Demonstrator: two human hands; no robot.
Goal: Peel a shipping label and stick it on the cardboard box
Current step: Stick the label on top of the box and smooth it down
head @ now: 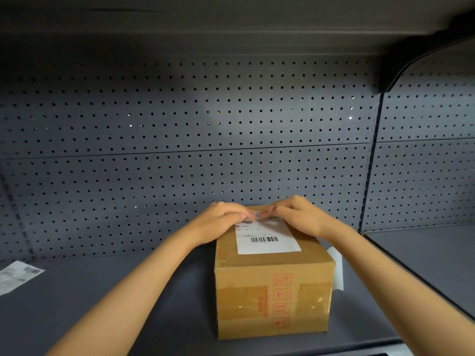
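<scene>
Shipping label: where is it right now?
In the head view, the shipping label lies on the cardboard box top, its far edge under both hands' fingers.

One box (272, 291) sits on one shelf (102, 291). There are two hands, left (221, 219) and right (295, 217), and two labels: one (267, 237) on the box, another (18, 276) far left.

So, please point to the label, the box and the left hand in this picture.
label (267, 240): head view, on its barcode, on top of the box.
box (257, 304): head view, on the front face.
left hand (218, 222): head view, on the back of the hand.
</scene>
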